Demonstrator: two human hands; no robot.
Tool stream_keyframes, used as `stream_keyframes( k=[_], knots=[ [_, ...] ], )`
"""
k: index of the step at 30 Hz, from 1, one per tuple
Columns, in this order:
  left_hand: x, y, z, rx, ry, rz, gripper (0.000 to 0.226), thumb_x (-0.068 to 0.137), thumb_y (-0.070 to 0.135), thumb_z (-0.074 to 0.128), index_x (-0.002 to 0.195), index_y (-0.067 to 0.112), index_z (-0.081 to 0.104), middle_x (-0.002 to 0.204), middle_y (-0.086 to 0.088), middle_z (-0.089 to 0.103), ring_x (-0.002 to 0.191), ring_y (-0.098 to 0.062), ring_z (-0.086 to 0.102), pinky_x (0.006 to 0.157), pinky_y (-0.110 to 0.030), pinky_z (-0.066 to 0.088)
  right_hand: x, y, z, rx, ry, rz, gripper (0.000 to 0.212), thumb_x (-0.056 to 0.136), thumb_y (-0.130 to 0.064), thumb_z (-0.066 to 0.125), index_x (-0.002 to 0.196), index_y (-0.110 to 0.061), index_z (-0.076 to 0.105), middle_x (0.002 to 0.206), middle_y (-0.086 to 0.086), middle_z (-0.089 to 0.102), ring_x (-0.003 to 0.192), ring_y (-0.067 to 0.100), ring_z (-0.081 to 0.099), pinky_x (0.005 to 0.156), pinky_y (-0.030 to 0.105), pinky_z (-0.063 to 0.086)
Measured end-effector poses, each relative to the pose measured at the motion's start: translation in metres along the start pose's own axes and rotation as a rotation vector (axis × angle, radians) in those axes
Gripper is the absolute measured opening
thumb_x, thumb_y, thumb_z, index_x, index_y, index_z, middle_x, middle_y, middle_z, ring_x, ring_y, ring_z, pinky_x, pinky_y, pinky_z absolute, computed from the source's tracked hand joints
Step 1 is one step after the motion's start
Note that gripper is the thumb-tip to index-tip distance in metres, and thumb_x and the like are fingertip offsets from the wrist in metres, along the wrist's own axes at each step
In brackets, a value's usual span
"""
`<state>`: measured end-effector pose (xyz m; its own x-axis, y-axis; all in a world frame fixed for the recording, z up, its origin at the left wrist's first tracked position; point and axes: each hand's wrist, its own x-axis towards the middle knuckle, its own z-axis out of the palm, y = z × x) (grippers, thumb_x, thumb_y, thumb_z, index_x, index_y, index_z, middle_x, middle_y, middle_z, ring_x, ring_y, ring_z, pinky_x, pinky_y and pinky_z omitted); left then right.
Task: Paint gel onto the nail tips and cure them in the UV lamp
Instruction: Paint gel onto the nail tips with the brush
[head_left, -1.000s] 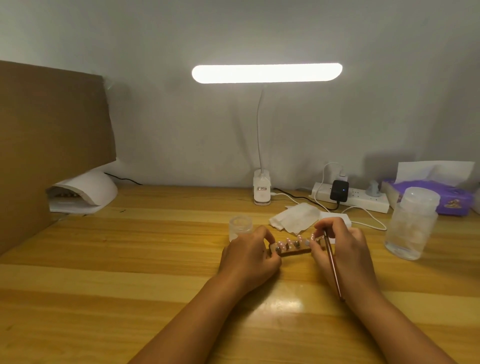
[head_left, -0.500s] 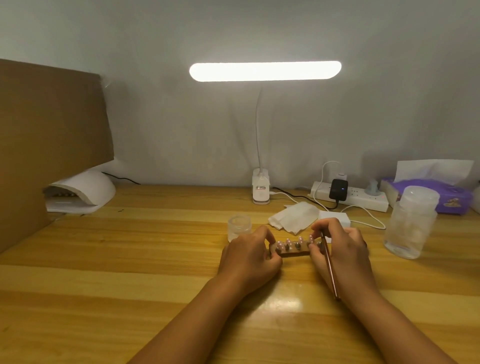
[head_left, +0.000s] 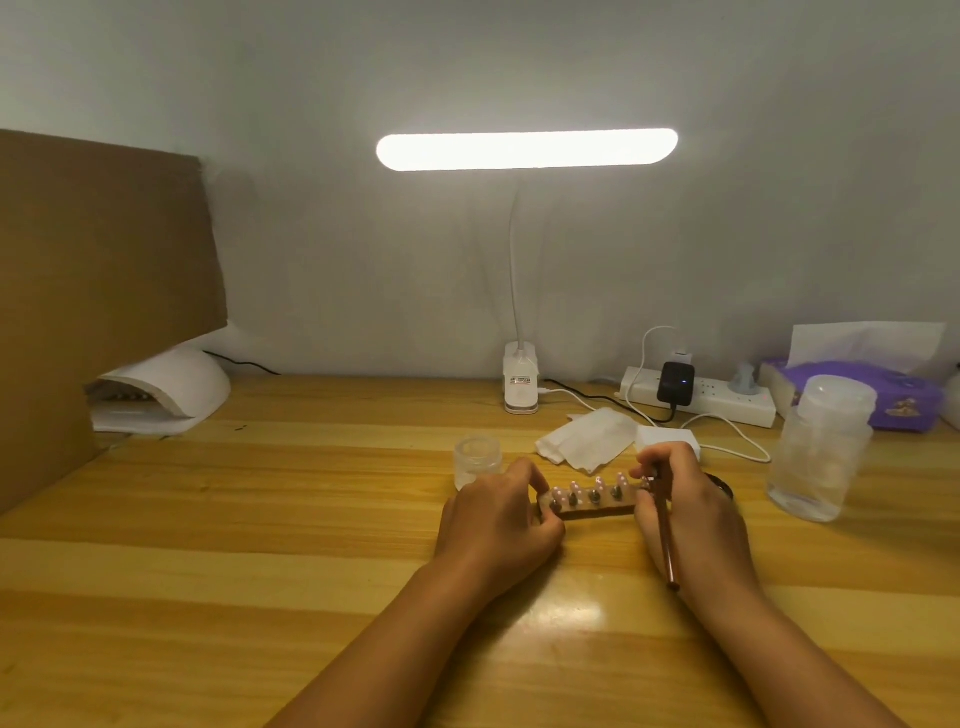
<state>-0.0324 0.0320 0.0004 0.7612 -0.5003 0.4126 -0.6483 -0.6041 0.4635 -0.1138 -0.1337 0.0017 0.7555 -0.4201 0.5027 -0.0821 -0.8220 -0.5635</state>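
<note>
A small brown holder (head_left: 592, 510) with several pale pink nail tips (head_left: 598, 483) standing on it lies on the wooden desk (head_left: 260, 519). My left hand (head_left: 498, 525) grips the holder's left end. My right hand (head_left: 691, 519) holds a thin copper-coloured brush (head_left: 666, 540) at the holder's right end; the brush head is hidden by my fingers. A white UV lamp (head_left: 166, 387) sits at the far left, its opening facing right. A small clear jar (head_left: 478, 460) stands just behind my left hand.
A cardboard panel (head_left: 98, 291) stands along the left. At the back are a clip-on desk lamp (head_left: 522, 384), a power strip (head_left: 701, 395) with cables and a purple tissue box (head_left: 857, 384). A folded wipe (head_left: 587, 439) and a clear plastic bottle (head_left: 821, 447) stand near my right hand.
Both hands stay at the holder's ends with only slight shifts. The view has drifted a little; nothing was picked up or let go.
</note>
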Motion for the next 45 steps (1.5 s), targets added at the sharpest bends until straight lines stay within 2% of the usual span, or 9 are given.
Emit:
stream_keyframes(
  k=[3, 8, 13, 21, 26, 30, 34, 40, 45],
  knots=[
    [0.0, 0.0, 0.0, 0.005, 0.004, -0.003, 0.017, 0.09, 0.039, 0.058, 0.106, 0.033, 0.055, 0.07, 0.012, 0.051, 0.073, -0.007, 0.052, 0.06, -0.025, 0.035, 0.001, 0.004, 0.002, -0.011, 0.008, 0.021, 0.033, 0.091, -0.007, 0.061, 0.122, -0.014, 0.05, 0.108, 0.003, 0.066, 0.083, 0.009, 0.054, 0.061, 0.009, 0.036],
    [0.0, 0.0, 0.001, -0.001, 0.011, -0.014, 0.018, 0.091, 0.04, 0.058, 0.107, 0.034, 0.057, 0.073, 0.012, 0.053, 0.074, -0.007, 0.054, 0.059, -0.023, 0.035, 0.002, 0.005, 0.003, 0.011, 0.024, 0.066, 0.032, 0.092, -0.008, 0.061, 0.121, -0.015, 0.05, 0.109, 0.003, 0.066, 0.086, 0.014, 0.059, 0.059, 0.009, 0.036],
    [0.0, -0.001, 0.001, -0.018, -0.002, -0.034, 0.018, 0.09, 0.041, 0.058, 0.107, 0.035, 0.058, 0.073, 0.012, 0.055, 0.075, -0.007, 0.054, 0.059, -0.024, 0.036, 0.003, 0.003, 0.002, 0.065, 0.066, 0.084, 0.03, 0.09, -0.009, 0.064, 0.118, -0.012, 0.054, 0.106, 0.003, 0.068, 0.086, 0.013, 0.058, 0.061, 0.013, 0.038],
    [0.002, -0.002, 0.001, -0.009, -0.002, -0.082, 0.021, 0.091, 0.042, 0.057, 0.11, 0.035, 0.062, 0.078, 0.013, 0.058, 0.081, -0.007, 0.056, 0.064, -0.025, 0.038, 0.004, 0.0, 0.0, 0.183, 0.076, 0.164, 0.027, 0.09, -0.002, 0.062, 0.115, -0.008, 0.055, 0.107, 0.005, 0.069, 0.1, 0.025, 0.064, 0.079, 0.036, 0.053],
    [0.003, -0.001, 0.004, 0.027, 0.019, -0.11, 0.022, 0.094, 0.043, 0.054, 0.113, 0.034, 0.061, 0.08, 0.011, 0.059, 0.08, -0.008, 0.056, 0.062, -0.027, 0.035, 0.002, -0.003, 0.002, 0.16, 0.063, 0.131, 0.025, 0.09, -0.006, 0.063, 0.113, -0.013, 0.055, 0.101, 0.0, 0.069, 0.09, 0.016, 0.064, 0.072, 0.026, 0.048],
    [0.006, -0.002, 0.007, 0.09, 0.091, -0.155, 0.024, 0.097, 0.045, 0.049, 0.114, 0.031, 0.06, 0.097, 0.007, 0.068, 0.094, -0.015, 0.062, 0.067, -0.027, 0.036, 0.001, -0.007, 0.004, 0.098, 0.043, 0.066, 0.023, 0.089, -0.014, 0.066, 0.109, -0.017, 0.055, 0.097, -0.003, 0.069, 0.087, 0.015, 0.067, 0.076, 0.033, 0.056],
    [0.007, -0.001, 0.009, 0.136, 0.124, -0.148, 0.026, 0.099, 0.046, 0.046, 0.117, 0.03, 0.057, 0.104, 0.006, 0.068, 0.099, -0.018, 0.062, 0.071, -0.028, 0.039, -0.003, -0.011, 0.006, 0.022, -0.064, -0.062, 0.024, 0.088, -0.023, 0.068, 0.106, -0.027, 0.052, 0.092, -0.011, 0.064, 0.082, 0.008, 0.064, 0.072, 0.025, 0.055],
    [0.0, 0.002, 0.001, 0.048, 0.125, -0.068, 0.014, 0.093, 0.04, 0.054, 0.102, 0.033, 0.045, 0.079, 0.007, 0.059, 0.076, -0.012, 0.059, 0.061, -0.026, 0.041, -0.009, -0.015, 0.006, -0.031, -0.184, -0.209, 0.028, 0.091, -0.027, 0.063, 0.103, -0.039, 0.042, 0.094, -0.015, 0.061, 0.082, 0.004, 0.061, 0.07, 0.016, 0.051],
    [-0.006, 0.004, 0.0, -0.006, 0.008, 0.096, 0.012, 0.089, 0.041, 0.057, 0.092, 0.037, 0.046, 0.073, 0.011, 0.056, 0.073, -0.006, 0.054, 0.057, -0.019, 0.034, -0.008, -0.014, 0.005, 0.034, -0.134, -0.203, 0.028, 0.088, -0.023, 0.068, 0.101, -0.036, 0.047, 0.092, -0.016, 0.062, 0.081, 0.005, 0.063, 0.071, 0.028, 0.055]
  ],
)
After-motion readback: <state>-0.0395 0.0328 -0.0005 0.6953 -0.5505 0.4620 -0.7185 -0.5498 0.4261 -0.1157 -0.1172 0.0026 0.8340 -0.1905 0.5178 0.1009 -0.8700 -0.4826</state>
